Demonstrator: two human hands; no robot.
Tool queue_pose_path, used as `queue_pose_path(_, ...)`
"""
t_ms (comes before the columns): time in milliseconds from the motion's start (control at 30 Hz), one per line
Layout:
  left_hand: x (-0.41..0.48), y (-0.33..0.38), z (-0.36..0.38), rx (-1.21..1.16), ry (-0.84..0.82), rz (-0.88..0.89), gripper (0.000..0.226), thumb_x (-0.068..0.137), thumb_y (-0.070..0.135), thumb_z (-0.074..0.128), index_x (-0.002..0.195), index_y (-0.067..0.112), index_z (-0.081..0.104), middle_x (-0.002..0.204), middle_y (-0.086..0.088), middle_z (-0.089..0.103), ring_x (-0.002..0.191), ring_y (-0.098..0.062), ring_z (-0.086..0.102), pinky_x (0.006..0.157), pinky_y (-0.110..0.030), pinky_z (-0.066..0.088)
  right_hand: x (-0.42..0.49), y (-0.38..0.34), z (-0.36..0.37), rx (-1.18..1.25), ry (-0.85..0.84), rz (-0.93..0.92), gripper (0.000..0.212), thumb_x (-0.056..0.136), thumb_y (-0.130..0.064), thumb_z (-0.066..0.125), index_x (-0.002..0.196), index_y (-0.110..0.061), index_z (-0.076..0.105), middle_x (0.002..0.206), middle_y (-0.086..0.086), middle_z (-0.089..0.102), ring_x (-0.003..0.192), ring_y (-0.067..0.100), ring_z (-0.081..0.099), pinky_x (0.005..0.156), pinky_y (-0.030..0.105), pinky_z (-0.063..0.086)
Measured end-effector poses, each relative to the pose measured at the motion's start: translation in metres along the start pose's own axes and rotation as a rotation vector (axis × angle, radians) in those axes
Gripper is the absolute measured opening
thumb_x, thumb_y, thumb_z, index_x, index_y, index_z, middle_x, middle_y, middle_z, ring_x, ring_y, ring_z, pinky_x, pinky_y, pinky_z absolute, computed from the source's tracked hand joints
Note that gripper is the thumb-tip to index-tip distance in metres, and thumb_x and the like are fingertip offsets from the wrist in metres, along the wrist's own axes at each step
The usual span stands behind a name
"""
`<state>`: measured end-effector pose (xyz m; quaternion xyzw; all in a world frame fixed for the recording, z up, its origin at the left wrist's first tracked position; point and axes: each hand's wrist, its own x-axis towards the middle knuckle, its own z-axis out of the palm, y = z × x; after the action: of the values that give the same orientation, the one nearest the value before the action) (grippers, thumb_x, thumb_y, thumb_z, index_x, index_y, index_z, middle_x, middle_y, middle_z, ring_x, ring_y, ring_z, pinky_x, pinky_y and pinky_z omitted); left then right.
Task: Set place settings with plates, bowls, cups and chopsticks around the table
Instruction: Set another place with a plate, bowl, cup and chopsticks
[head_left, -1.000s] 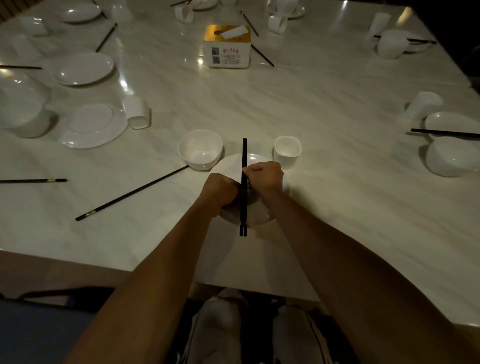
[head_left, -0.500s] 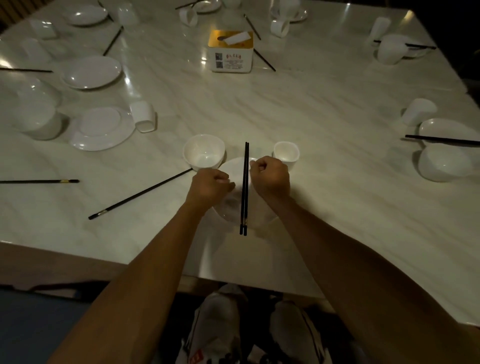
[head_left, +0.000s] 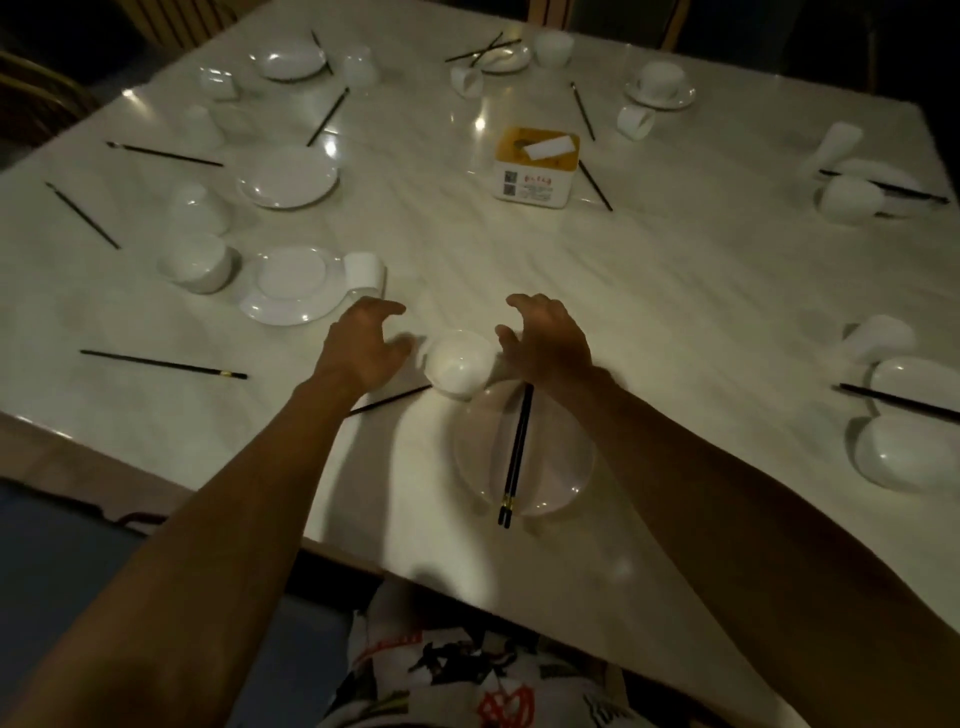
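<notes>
At left, a tipped cup (head_left: 363, 270) and lone chopstick (head_left: 163, 364) suggest unfinished settings. The left hand (head_left: 363, 343) and right hand (head_left: 545, 338), both spread and empty, flank a bowl (head_left: 460, 364). Paired chopsticks (head_left: 517, 452) lie across the near plate (head_left: 561, 467), a setting nearly done.

A pale marbled table (head_left: 675, 312) is carrying scattered white crockery. A bowl (head_left: 457, 364) is sitting between the left hand (head_left: 363, 348) and the right hand (head_left: 550, 343), just beside a plate (head_left: 561, 467) lying nearer than the right hand. A single black chopstick (head_left: 395, 399) is lying by the left hand's wrist. Left of the left hand, a second plate (head_left: 291, 291) is resting with a tipped cup (head_left: 363, 270) at its rim. Beyond both hands, a yellow-topped tissue box (head_left: 535, 166) is standing.
</notes>
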<state>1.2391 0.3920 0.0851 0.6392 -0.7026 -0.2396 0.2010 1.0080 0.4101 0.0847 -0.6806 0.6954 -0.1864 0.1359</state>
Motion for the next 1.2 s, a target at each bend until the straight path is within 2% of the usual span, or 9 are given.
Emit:
queue_pose_path(200, 0.058, -0.057, -0.033, 0.029, 0.019, 0.007, 0.057, 0.084, 0.029, 0.072, 0.134, 0.011, 0.052, 0.142, -0.013, 0.046, 0.127, -0.031, 0.048, 0.106, -0.044, 0.039, 0.047, -0.047, 0.04, -0.049, -0.098, -0.08, 0.061, 0.092, -0.033, 0.057, 0.146, -0.013, 0.036, 0.141, 0.011, 0.045, 0.132, 0.029, 0.038, 0.102, 0.044, 0.042)
queue_pose_path(333, 0.097, -0.107, -0.061, 0.069, -0.046, 0.04, 0.06, 0.084, 0.03, 0.072, 0.136, 0.01, 0.051, 0.143, -0.012, 0.045, 0.127, -0.03, 0.048, 0.105, -0.042, 0.04, 0.074, -0.086, 0.073, -0.046, -0.098, 0.008, 0.062, 0.093, -0.036, 0.055, 0.148, -0.017, 0.033, 0.149, 0.008, 0.038, 0.14, 0.024, 0.029, 0.106, 0.042, 0.038)
queue_pose_path(433, 0.112, -0.138, -0.089, 0.076, -0.103, 0.09, 0.058, 0.081, 0.045, 0.066, 0.127, 0.011, 0.057, 0.133, -0.011, 0.054, 0.119, -0.03, 0.054, 0.097, -0.047, 0.048, 0.088, -0.119, 0.089, -0.018, -0.116, 0.096, 0.063, 0.093, -0.036, 0.055, 0.148, -0.016, 0.032, 0.15, 0.008, 0.037, 0.141, 0.023, 0.028, 0.109, 0.038, 0.036)
queue_pose_path(500, 0.118, -0.152, -0.105, 0.098, -0.145, 0.076, 0.06, 0.082, 0.038, 0.069, 0.134, 0.014, 0.051, 0.139, -0.008, 0.048, 0.124, -0.028, 0.051, 0.102, -0.046, 0.044, 0.094, -0.139, 0.099, -0.019, -0.12, 0.129, 0.063, 0.092, -0.036, 0.055, 0.148, -0.016, 0.033, 0.149, 0.008, 0.038, 0.14, 0.024, 0.029, 0.109, 0.038, 0.036)
queue_pose_path(667, 0.139, -0.185, -0.118, 0.093, -0.166, 0.077, 0.063, 0.084, 0.029, 0.071, 0.139, 0.016, 0.045, 0.145, -0.004, 0.042, 0.13, -0.025, 0.045, 0.107, -0.041, 0.04, 0.112, -0.174, 0.116, -0.056, -0.122, 0.195, 0.052, 0.092, -0.037, 0.053, 0.136, -0.014, 0.04, 0.132, 0.011, 0.048, 0.126, 0.031, 0.043, 0.095, 0.043, 0.046)
queue_pose_path(833, 0.151, -0.21, -0.119, 0.124, -0.172, 0.052, 0.065, 0.082, 0.03, 0.072, 0.138, 0.013, 0.045, 0.14, -0.007, 0.044, 0.125, -0.027, 0.049, 0.103, -0.039, 0.043, 0.146, -0.189, 0.145, 0.007, -0.184, 0.287, 0.064, 0.091, -0.047, 0.053, 0.142, -0.017, 0.031, 0.13, 0.013, 0.047, 0.119, 0.034, 0.048, 0.089, 0.043, 0.045)
queue_pose_path(933, 0.154, -0.224, -0.121, 0.152, -0.172, 0.038, 0.065, 0.08, 0.03, 0.073, 0.138, 0.014, 0.045, 0.142, -0.008, 0.045, 0.127, -0.029, 0.048, 0.103, -0.042, 0.041, 0.167, -0.191, 0.163, 0.024, -0.183, 0.281, 0.071, 0.09, -0.047, 0.053, 0.146, -0.016, 0.024, 0.136, 0.013, 0.041, 0.122, 0.035, 0.045, 0.092, 0.044, 0.043)
queue_pose_path(1067, 0.163, -0.244, -0.122, 0.106, -0.17, -0.038, 0.066, 0.079, 0.029, 0.074, 0.138, 0.018, 0.046, 0.137, -0.007, 0.047, 0.119, -0.03, 0.053, 0.1, -0.043, 0.045, 0.192, -0.192, 0.186, -0.021, -0.184, 0.28, 0.082, 0.088, -0.047, 0.058, 0.152, -0.017, 0.015, 0.15, 0.015, 0.025, 0.127, 0.038, 0.039, 0.095, 0.044, 0.042)
queue_pose_path(1200, 0.173, -0.259, -0.118, 0.063, -0.135, 0.036, 0.066, 0.077, 0.025, 0.077, 0.135, 0.015, 0.049, 0.135, -0.011, 0.05, 0.116, -0.033, 0.055, 0.097, -0.049, 0.048, 0.208, -0.189, 0.206, -0.056, -0.293, 0.345, 0.081, 0.086, -0.046, 0.061, 0.15, -0.024, 0.017, 0.157, 0.017, 0.009, 0.129, 0.04, 0.038, 0.097, 0.045, 0.042)
